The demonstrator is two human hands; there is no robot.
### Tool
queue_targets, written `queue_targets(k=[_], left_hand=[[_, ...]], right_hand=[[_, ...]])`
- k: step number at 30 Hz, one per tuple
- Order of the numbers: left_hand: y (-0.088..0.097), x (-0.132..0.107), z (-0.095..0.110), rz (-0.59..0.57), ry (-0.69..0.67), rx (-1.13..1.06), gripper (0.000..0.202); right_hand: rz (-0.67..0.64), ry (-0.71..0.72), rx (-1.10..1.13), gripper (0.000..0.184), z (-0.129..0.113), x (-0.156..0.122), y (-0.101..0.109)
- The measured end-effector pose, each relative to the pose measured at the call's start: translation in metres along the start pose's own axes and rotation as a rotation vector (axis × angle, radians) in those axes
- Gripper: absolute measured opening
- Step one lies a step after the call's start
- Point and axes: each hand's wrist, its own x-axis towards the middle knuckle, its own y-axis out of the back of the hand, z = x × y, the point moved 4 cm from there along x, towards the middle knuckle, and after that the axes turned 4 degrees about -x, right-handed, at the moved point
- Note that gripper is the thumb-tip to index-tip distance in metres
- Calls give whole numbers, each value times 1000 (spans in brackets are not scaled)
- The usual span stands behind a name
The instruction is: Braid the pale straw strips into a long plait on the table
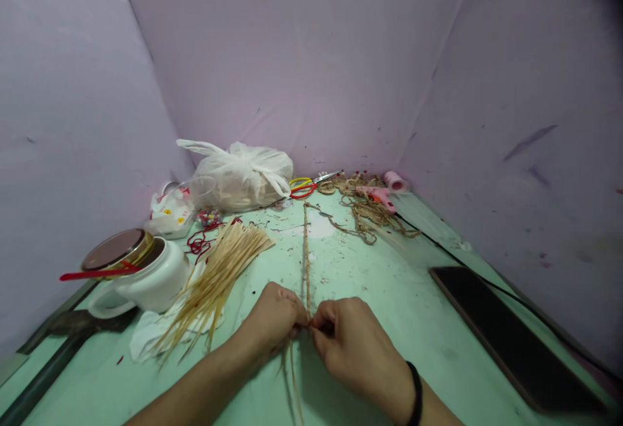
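Note:
A thin braided cord of tan fibre (307, 257) runs straight from the back of the table toward me. My left hand (278, 315) is closed, pinching the cord's near end. Right beside it, my right hand (348, 338) pinches the same spot between thumb and forefinger, a black band on its wrist. Loose strands (293, 380) hang below my left hand toward the table's front. What lies inside the fingertips is mostly hidden. A bundle of dry straw-like fibre (228, 263) lies left of my left hand.
At left stand a white mug (163, 280) and a hammer (73, 332). Behind are a white plastic bag (243, 176), scissors (311, 184), tangled twine (367, 215), a pink glue gun (379, 197) and a pink spool (395, 182). A dark flat phone-like slab (506, 335) lies at right beside a black cable (448, 254).

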Motion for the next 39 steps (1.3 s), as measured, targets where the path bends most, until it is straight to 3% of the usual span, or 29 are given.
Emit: queue_targets(k=[4,12,15,19,20,24,27,34,39], left_hand=[[0,-6,5,-56,-27,-70,11],[4,-9,9,21,-171,-11,7],[4,-6,5,-22,-120,-106,6],[3,-3,2,-136,-59,-155,11],[3,-3,2,-153,-58,-154,11],[4,-3,2,-190,-68,-131,11],[4,-2,3,-196,-110,-97,11],[7,-4,8,-34,-232,237,13],[12,-13,14,78,-236,509,14]], right_hand=[[13,110,-3,17,-3,-2,4],[-40,242,-20,18,-14,-11,4],[-88,183,140,16,-10,-8,9],[158,-45,443,21,11,7,23],[153,-79,517,20,15,11,21],[-155,-186,784,15,16,19,-9],[-229,-268,876,13,14,18,-22],[-146,-303,875,10,13,17,-23],[-165,-293,912,7,11,17,-25]])
